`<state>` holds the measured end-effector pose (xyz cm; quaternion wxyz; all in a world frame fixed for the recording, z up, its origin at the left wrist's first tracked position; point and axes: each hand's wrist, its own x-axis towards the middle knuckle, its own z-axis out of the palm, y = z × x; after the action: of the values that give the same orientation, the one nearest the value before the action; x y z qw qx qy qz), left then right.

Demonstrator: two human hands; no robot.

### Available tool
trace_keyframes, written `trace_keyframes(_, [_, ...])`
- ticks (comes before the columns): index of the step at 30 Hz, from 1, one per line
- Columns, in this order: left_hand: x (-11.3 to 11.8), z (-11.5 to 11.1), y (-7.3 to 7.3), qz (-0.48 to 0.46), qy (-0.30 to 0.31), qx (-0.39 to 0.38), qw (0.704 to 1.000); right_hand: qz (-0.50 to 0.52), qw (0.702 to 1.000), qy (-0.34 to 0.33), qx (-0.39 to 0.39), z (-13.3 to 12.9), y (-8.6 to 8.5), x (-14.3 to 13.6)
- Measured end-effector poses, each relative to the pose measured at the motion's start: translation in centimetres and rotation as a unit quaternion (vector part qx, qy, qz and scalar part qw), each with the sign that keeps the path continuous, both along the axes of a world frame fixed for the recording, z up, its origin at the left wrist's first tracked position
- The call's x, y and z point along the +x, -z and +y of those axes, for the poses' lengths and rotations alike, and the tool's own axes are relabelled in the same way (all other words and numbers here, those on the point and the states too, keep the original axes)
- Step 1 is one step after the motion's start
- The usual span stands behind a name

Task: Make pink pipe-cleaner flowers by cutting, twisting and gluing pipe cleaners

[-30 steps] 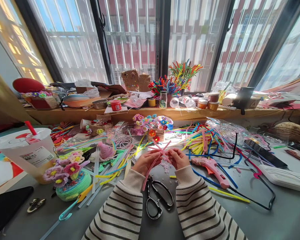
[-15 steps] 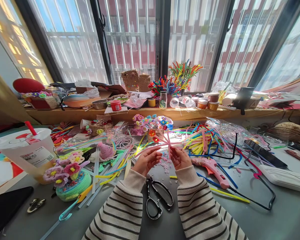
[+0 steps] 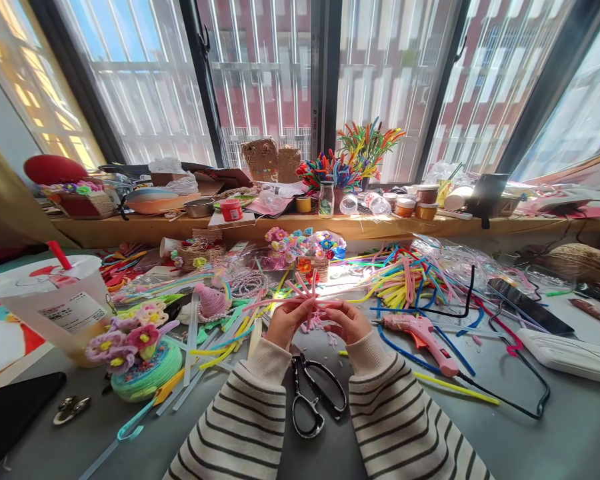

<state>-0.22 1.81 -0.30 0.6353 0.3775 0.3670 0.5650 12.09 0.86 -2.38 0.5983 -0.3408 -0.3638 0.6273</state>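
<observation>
A bundle of pink pipe cleaners (image 3: 313, 288) fans out from a crossing point, with stems pointing up, left and right. My left hand (image 3: 289, 323) is closed, pinching the bundle near its centre. From the other side, my right hand (image 3: 351, 323) has its fingers curled at the stems just right of the crossing; its fingertips are small and partly hidden. Black-handled scissors (image 3: 320, 395) lie below my hands, blades toward them. Pink fuzz scraps (image 3: 332, 339) are scattered behind the hands. A pink glue gun (image 3: 425, 341) lies to the right of my right hand.
Colourful pipe cleaners (image 3: 405, 280) are heaped at back right. A drink cup (image 3: 75, 313) and a green crocheted piece with flowers (image 3: 147, 370) stand left. The glue gun's black cord (image 3: 510, 410) loops at right. Jars and bottles line the window ledge (image 3: 380, 233).
The pink bundle has moved left and slightly down, from my right fingers into my left hand's pinch. My right hand has shifted a little left, with its fingers turned toward the bundle.
</observation>
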Motion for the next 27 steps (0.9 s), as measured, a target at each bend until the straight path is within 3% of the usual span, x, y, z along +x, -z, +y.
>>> trace_keyframes(6, [0.0, 0.1, 0.4, 0.035, 0.038, -0.011, 0.999, -0.03, 0.997, 0.063, 0.014, 0.2, 0.1, 0.1])
trace_keyframes(16, [-0.4, 0.5, 0.9, 0.119, 0.048, 0.052, 0.99, -0.075, 0.986, 0.137, 0.057, 0.2, 0.0, 0.4])
trace_keyframes(27, [-0.1, -0.2, -0.3, 0.055, 0.097, 0.0, 0.994, -0.075, 0.985, 0.14, 0.068, 0.6, 0.5, 0.5])
